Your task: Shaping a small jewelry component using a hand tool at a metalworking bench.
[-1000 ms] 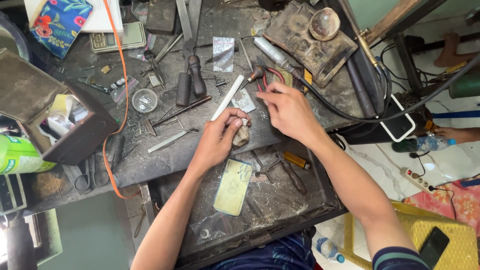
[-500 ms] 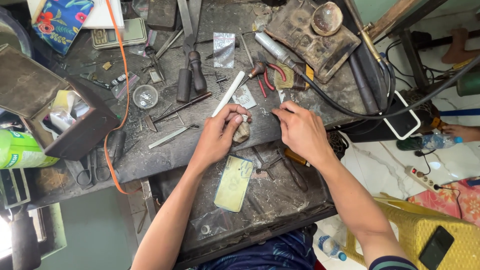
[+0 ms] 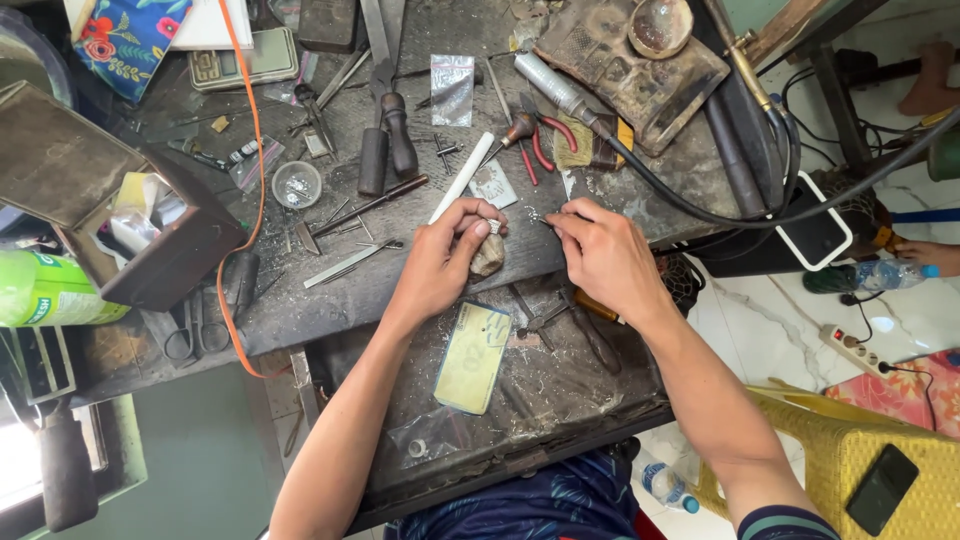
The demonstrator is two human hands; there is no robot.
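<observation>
My left hand (image 3: 450,245) is closed around a long white rod (image 3: 462,176) that sticks up and away past the knuckles. It rests over a rough greyish lump (image 3: 488,256) at the bench's front edge. My right hand (image 3: 598,250) pinches a tiny silvery piece (image 3: 536,215) between thumb and forefinger, a short gap from my left fingertips. Both hands hover over the dark, grimy workbench (image 3: 420,290).
Pliers and files (image 3: 385,140) lie behind the hands, with a torch and black hose (image 3: 560,90), a small round dish (image 3: 297,184) and an orange cord (image 3: 250,150). A yellowish card (image 3: 473,357) and pliers (image 3: 560,315) lie in the open drawer below. An open box (image 3: 120,200) stands left.
My right hand has drawn back from the far tools toward my left hand and now pinches a small silvery piece. My left hand has stayed in place with the rod.
</observation>
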